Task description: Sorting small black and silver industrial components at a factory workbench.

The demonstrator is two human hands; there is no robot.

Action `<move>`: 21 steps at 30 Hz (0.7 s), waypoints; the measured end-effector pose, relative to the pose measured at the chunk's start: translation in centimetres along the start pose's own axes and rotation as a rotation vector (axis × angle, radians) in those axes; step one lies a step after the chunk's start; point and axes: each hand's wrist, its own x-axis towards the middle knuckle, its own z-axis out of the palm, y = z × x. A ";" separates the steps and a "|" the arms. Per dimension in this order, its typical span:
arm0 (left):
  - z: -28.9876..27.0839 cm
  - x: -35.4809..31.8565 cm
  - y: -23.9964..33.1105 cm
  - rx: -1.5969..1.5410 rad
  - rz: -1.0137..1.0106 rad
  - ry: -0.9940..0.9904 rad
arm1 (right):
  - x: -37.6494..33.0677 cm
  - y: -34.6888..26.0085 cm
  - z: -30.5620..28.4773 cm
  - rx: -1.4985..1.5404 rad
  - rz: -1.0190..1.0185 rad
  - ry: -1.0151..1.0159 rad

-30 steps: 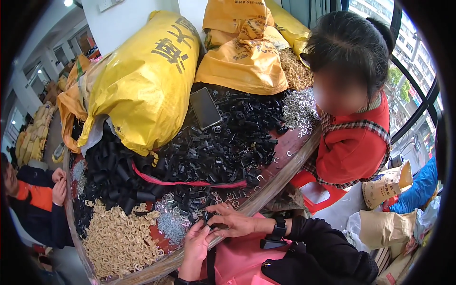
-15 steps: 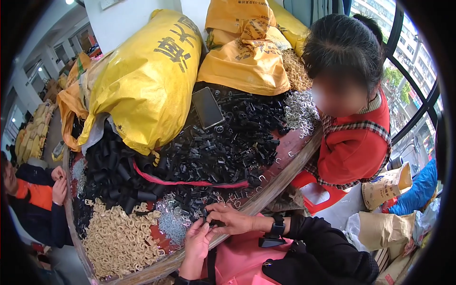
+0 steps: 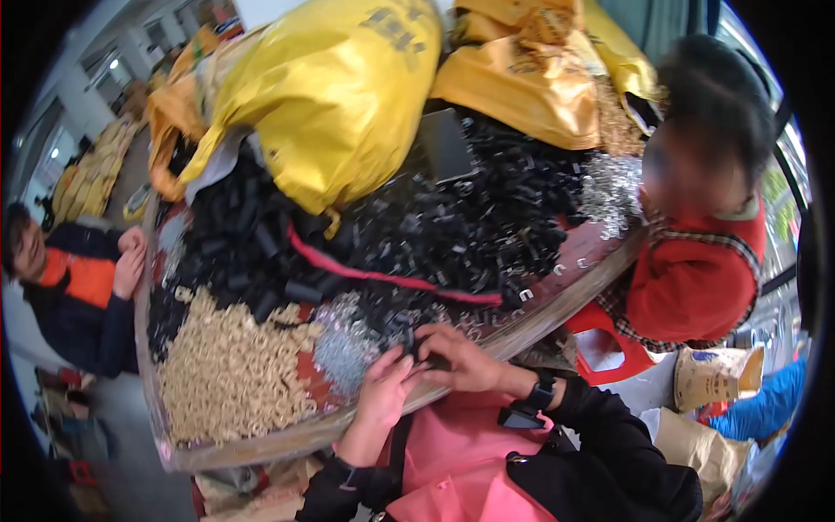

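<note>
We pinch a small black part (image 3: 416, 351) between our left hand (image 3: 383, 390) and right hand (image 3: 461, 358), at the near edge of the table (image 3: 557, 300). We seem to be fitting pieces together. Next comes a careful push.

Sacks (image 3: 335, 96): bright yellow, dark markings. Loose parts (image 3: 452, 230): black. Cord (image 3: 383, 277) across them: red. Ring pile (image 3: 230, 374): pale tan. Small clips (image 3: 344, 348): silver. Apron (image 3: 461, 470): pink. Co-worker's jacket (image 3: 696, 278): red with plaid trim.
</note>
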 end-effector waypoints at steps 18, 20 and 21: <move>-2.3 0.0 -0.5 0.010 0.039 -0.085 | -0.7 -0.2 0.9 -0.082 -0.066 0.045; -1.7 0.2 -0.4 0.023 0.033 -0.105 | -0.8 -0.1 0.8 -0.087 -0.036 0.019; -1.5 0.1 -0.3 0.030 0.031 -0.115 | -0.9 0.0 0.8 -0.086 -0.034 0.022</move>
